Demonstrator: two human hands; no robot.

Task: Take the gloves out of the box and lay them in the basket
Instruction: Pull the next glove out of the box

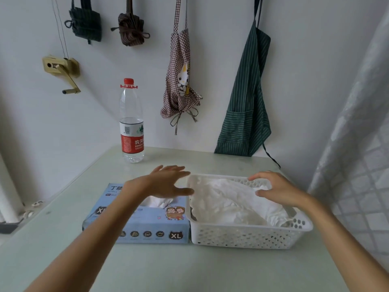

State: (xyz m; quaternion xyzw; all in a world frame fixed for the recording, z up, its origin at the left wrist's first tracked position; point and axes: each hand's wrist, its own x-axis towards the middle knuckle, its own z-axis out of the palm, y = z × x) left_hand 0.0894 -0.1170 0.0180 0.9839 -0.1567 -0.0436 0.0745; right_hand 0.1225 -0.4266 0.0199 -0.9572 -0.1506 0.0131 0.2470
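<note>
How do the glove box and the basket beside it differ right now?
The glove box is blue printed card, closed but for a top slot where a white glove pokes out; the basket is white perforated plastic, open-topped, with gloves piled inside. The box sits lower and left. Both rest on the table, side by side.

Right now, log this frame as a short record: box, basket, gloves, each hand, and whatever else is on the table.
box: blue box on the table, white glove sticking out of its top slot
basket: white basket right of the box, sides touching
gloves: white gloves piled in the basket
left hand: left hand open, above the box, holding nothing
right hand: right hand over the basket, fingers curved, grip unclear
other: bottle behind the box
</note>
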